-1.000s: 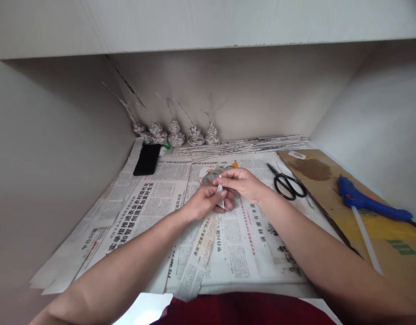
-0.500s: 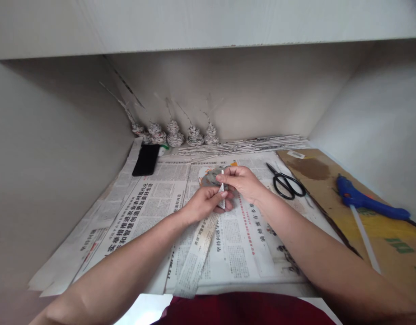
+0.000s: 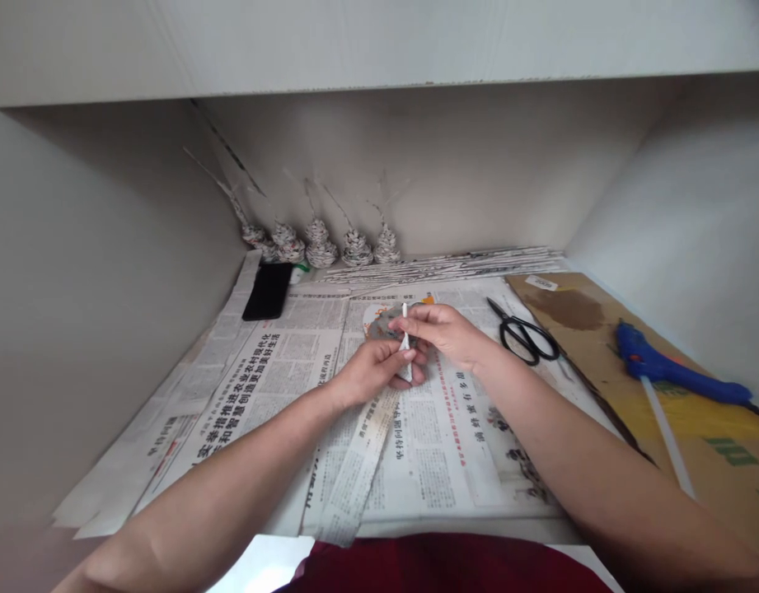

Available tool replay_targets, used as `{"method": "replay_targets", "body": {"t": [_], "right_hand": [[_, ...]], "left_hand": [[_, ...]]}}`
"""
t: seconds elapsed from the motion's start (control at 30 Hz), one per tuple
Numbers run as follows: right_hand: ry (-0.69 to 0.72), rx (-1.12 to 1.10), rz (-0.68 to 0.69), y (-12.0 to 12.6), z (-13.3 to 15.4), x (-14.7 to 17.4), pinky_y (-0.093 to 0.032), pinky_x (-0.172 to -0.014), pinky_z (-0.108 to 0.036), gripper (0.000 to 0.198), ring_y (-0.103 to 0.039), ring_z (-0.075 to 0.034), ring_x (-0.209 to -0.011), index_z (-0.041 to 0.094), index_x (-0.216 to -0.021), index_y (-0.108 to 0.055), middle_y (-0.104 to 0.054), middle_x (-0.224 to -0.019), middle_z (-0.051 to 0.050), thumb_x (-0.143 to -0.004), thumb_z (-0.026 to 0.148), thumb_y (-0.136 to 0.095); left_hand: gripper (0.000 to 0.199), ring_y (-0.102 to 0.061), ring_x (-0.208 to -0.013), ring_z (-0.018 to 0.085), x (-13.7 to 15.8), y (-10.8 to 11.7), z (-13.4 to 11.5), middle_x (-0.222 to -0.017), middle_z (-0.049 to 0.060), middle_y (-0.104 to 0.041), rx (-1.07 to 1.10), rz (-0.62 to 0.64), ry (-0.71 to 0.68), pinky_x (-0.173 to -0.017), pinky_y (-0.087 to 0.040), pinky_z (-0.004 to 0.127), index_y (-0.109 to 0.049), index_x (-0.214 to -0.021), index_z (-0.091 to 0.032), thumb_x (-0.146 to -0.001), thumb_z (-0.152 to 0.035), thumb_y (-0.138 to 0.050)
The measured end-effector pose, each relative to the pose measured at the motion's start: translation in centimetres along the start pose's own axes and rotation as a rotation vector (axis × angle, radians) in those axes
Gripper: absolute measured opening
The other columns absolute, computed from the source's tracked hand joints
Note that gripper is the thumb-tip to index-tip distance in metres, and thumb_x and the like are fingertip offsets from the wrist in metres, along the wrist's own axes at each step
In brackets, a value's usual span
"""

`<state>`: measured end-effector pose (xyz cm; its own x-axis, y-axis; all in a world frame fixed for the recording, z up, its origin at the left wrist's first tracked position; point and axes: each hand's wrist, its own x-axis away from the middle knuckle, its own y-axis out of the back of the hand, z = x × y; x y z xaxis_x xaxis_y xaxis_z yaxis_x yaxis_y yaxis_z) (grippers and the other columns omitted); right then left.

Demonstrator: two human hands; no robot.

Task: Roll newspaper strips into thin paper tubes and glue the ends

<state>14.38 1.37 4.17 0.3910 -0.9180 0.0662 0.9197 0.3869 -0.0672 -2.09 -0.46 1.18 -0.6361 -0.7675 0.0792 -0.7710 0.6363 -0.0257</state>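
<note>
My left hand (image 3: 379, 367) is closed around the lower part of a newspaper strip (image 3: 362, 461). The strip's loose end trails down toward me over the spread newspaper (image 3: 274, 395). Its upper end is rolled into a thin white tube whose tip stands up between my hands. My right hand (image 3: 446, 333) pinches that rolled end between thumb and fingers, just above and right of my left hand. Behind my fingers lies a grey, roundish thing (image 3: 384, 319), partly hidden; I cannot make out what it is.
Black scissors (image 3: 527, 339) lie right of my hands. A blue glue gun (image 3: 676, 366) rests on cardboard (image 3: 558, 317). A black phone (image 3: 267, 291), several woven paper gourd shapes (image 3: 320, 243) and long paper sticks (image 3: 447, 266) are at the back, under a low overhang (image 3: 379, 49).
The rolled tip shows a little longer and more upright above my right fingers. Both hands stay in nearly the same place, still on the strip.
</note>
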Motion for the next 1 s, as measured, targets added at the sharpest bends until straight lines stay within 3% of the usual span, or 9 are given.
{"method": "replay_targets", "body": {"t": [0.07, 0.17, 0.23, 0.37, 0.43, 0.53, 0.7, 0.87, 1.0], "right_hand": [[-0.016, -0.006, 0.043, 0.06, -0.09, -0.01, -0.036, -0.038, -0.021, 0.032, -0.051, -0.008, -0.038, 0.014, -0.08, -0.065, -0.058, -0.052, 0.003, -0.07, 0.044, -0.073], [0.012, -0.035, -0.086, -0.06, -0.25, -0.07, -0.032, -0.035, -0.02, 0.033, -0.048, -0.007, -0.036, 0.017, -0.064, -0.056, -0.055, -0.047, 0.005, -0.063, 0.041, -0.078], [0.022, -0.034, -0.123, -0.09, -0.24, -0.07, -0.031, -0.034, -0.02, 0.035, -0.047, -0.007, -0.035, 0.017, -0.063, -0.054, -0.055, -0.047, 0.005, -0.063, 0.042, -0.078], [-0.017, -0.003, 0.05, 0.11, 0.01, 0.09, -0.037, -0.039, -0.021, 0.032, -0.053, -0.009, -0.039, 0.015, -0.08, -0.064, -0.06, -0.051, 0.003, -0.07, 0.044, -0.073], [-0.007, -0.01, 0.034, 0.16, 0.01, 0.08, -0.038, -0.04, -0.021, 0.031, -0.052, -0.009, -0.039, 0.015, -0.074, -0.062, -0.058, -0.05, 0.004, -0.067, 0.041, -0.076], [0.048, -0.018, -0.102, 0.07, -0.13, -0.02, -0.035, -0.038, -0.021, 0.034, -0.049, -0.008, -0.038, 0.017, -0.062, -0.053, -0.055, -0.048, 0.006, -0.062, 0.038, -0.08], [-0.009, -0.001, 0.042, -0.06, 0.03, 0.07, -0.037, -0.04, -0.022, 0.032, -0.051, -0.009, -0.04, 0.015, -0.075, -0.062, -0.059, -0.053, 0.003, -0.068, 0.043, -0.074], [0.064, -0.025, -0.172, -0.05, 0.24, -0.02, -0.033, -0.039, -0.02, 0.039, -0.044, -0.006, -0.04, 0.017, -0.059, -0.051, -0.051, -0.049, 0.007, -0.06, 0.042, -0.08], [0.005, 0.012, 0.021, 0.17, 0.0, -0.03, -0.037, -0.041, -0.022, 0.034, -0.05, -0.008, -0.043, 0.016, -0.07, -0.059, -0.057, -0.053, 0.003, -0.067, 0.046, -0.075]], "left_hand": [[0.043, -0.063, -0.08, 0.017, 0.0, 0.0, -0.11, -0.08, 0.008, -0.067, 0.015, -0.009, 0.003, -0.071, -0.053, 0.031, -0.065, -0.099, -0.012, -0.083, -0.051, -0.055], [0.042, -0.063, -0.081, 0.017, 0.0, -0.06, -0.21, -0.08, 0.008, -0.067, 0.011, -0.015, -0.003, -0.071, -0.053, 0.03, -0.066, -0.099, -0.012, -0.083, -0.05, -0.056], [0.042, -0.063, -0.081, 0.017, 0.01, -0.1, -0.23, -0.08, 0.009, -0.067, 0.002, -0.015, -0.007, -0.07, -0.053, 0.029, -0.066, -0.098, -0.012, -0.083, -0.05, -0.056], [0.042, -0.063, -0.079, 0.017, 0.01, -0.15, -0.29, -0.079, 0.008, -0.067, 0.039, -0.027, 0.002, -0.07, -0.053, 0.031, -0.066, -0.096, -0.012, -0.082, -0.05, -0.058], [0.04, -0.063, -0.078, 0.016, 0.01, -0.16, -0.34, -0.078, 0.008, -0.067, 0.038, -0.03, 0.005, -0.071, -0.054, 0.031, -0.065, -0.096, -0.011, -0.082, -0.049, -0.059], [0.038, -0.063, -0.08, 0.017, 0.01, -0.14, -0.39, -0.08, 0.008, -0.067, 0.0, -0.033, 0.002, -0.072, -0.053, 0.031, -0.065, -0.095, -0.01, -0.084, -0.046, -0.057], [0.038, -0.063, -0.079, 0.016, -0.02, -0.12, -0.29, -0.079, 0.008, -0.066, 0.013, -0.033, -0.005, -0.07, -0.054, 0.031, -0.065, -0.097, -0.011, -0.085, -0.045, -0.056], [0.039, -0.063, -0.078, 0.016, 0.03, -0.28, -0.25, -0.079, 0.008, -0.066, 0.031, -0.037, 0.028, -0.071, -0.054, 0.031, -0.067, -0.095, -0.01, -0.083, -0.047, -0.058], [0.04, -0.064, -0.077, 0.016, 0.06, -0.26, -0.39, -0.078, 0.008, -0.066, 0.04, -0.048, 0.024, -0.069, -0.054, 0.03, -0.066, -0.096, -0.011, -0.083, -0.048, -0.058]]}}
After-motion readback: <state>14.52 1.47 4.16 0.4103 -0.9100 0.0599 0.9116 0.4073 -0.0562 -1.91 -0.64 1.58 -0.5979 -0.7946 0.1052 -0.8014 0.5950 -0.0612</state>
